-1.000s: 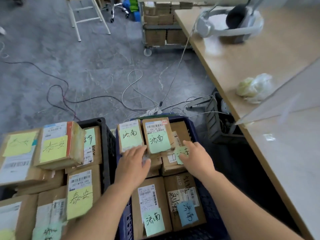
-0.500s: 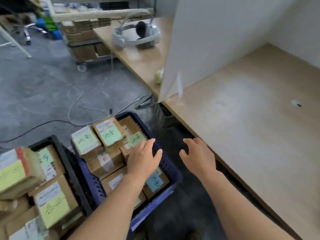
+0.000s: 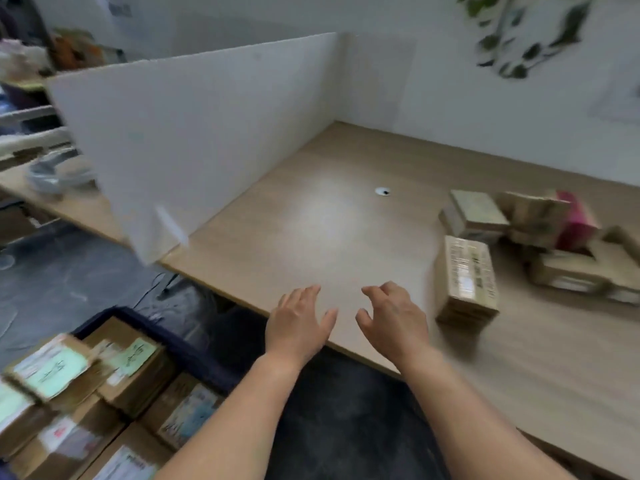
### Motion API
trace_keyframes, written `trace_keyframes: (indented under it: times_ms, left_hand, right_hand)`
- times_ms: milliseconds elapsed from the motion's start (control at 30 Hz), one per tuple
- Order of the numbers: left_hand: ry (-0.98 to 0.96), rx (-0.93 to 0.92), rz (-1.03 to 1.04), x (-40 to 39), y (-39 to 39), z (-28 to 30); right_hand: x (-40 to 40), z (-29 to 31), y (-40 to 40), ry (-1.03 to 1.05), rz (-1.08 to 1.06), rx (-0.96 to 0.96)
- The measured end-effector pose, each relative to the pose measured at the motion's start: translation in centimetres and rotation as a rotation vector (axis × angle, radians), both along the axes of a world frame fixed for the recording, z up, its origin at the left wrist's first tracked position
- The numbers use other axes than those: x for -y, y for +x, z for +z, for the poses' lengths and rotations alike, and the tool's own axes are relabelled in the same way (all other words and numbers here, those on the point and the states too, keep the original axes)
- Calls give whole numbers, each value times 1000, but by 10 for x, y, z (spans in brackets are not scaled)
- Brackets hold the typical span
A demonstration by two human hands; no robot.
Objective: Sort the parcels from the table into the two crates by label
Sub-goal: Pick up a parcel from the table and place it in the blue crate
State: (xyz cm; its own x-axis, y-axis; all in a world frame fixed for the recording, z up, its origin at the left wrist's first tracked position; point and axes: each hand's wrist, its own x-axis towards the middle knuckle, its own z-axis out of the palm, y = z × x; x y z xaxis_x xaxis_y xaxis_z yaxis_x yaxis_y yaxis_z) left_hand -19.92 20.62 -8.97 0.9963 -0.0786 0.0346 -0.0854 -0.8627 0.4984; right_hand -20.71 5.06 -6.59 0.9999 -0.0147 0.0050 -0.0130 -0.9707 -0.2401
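Two hands, left hand (image 3: 298,327) and right hand (image 3: 394,323), spread, holding nothing | parcels (image 3: 465,275) right | divider (image 3: 194,133) left

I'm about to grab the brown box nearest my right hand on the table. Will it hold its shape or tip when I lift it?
The nearest box looks like stiff cardboard with square edges, so it probably holds its shape. It lies flat on the table, so tipping seems unlikely. Its glossy top may be tape and a little slippery.
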Motion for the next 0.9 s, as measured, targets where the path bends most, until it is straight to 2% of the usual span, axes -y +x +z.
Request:
trace_keyframes:
  times_ms: [200,500,900]
  left_hand:
    - [-1,28,-143,121,-8,7]
    - [-23,69,-256,256,-19,10]
    - [8,55,-373,357,22,12]
  right_hand:
    - [115,4,-28,-2,-141,62]
    - [246,4,-55,-6,-251,79]
    - [349,-8,-38,45,-423,65]
